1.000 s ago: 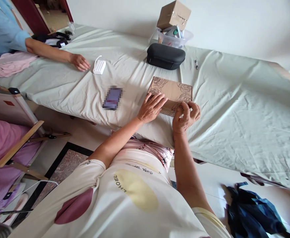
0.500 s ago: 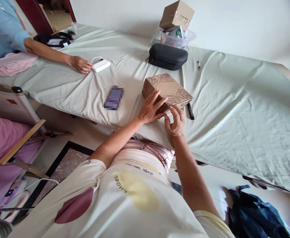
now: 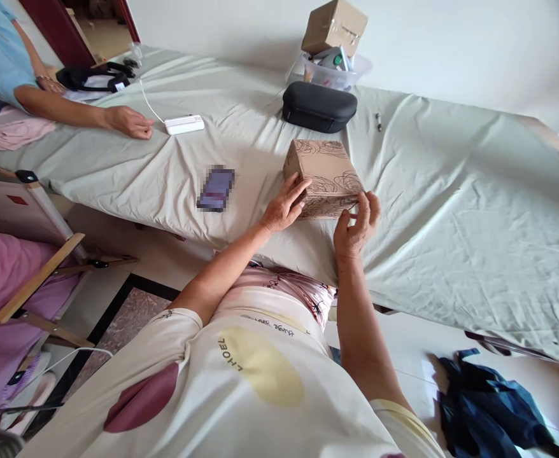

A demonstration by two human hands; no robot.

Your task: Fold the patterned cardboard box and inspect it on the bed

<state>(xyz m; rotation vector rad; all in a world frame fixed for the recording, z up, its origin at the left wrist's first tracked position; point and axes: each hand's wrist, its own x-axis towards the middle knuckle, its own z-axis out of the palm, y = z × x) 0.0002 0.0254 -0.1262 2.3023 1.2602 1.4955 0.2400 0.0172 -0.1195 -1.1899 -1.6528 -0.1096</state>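
A brown cardboard box [image 3: 330, 166] with dark scribbled loops on its top and front stands on the cloth-covered surface in front of me. My left hand [image 3: 283, 208] holds its left front corner, with fingers against the side. At the right front corner, my right hand [image 3: 358, 228] has its fingers curled over the edge and its thumb near the front face. The box is between my two hands. A phone-like thing [image 3: 216, 189], pixelated, lies to the left of my left hand.
Behind the box are a black hard case [image 3: 319, 107] and a clear plastic tub [image 3: 330, 75] with a carton [image 3: 335, 27] on top. A small pen-like thing [image 3: 379, 121] lies to the right. At left, a person's hand [image 3: 129, 121] rests near a white corded block [image 3: 184, 124].
The box has turned, its front now facing me more squarely. My right hand has moved right to its corner. The black marker seen beside the box is hidden. The other person's hand left the white block.
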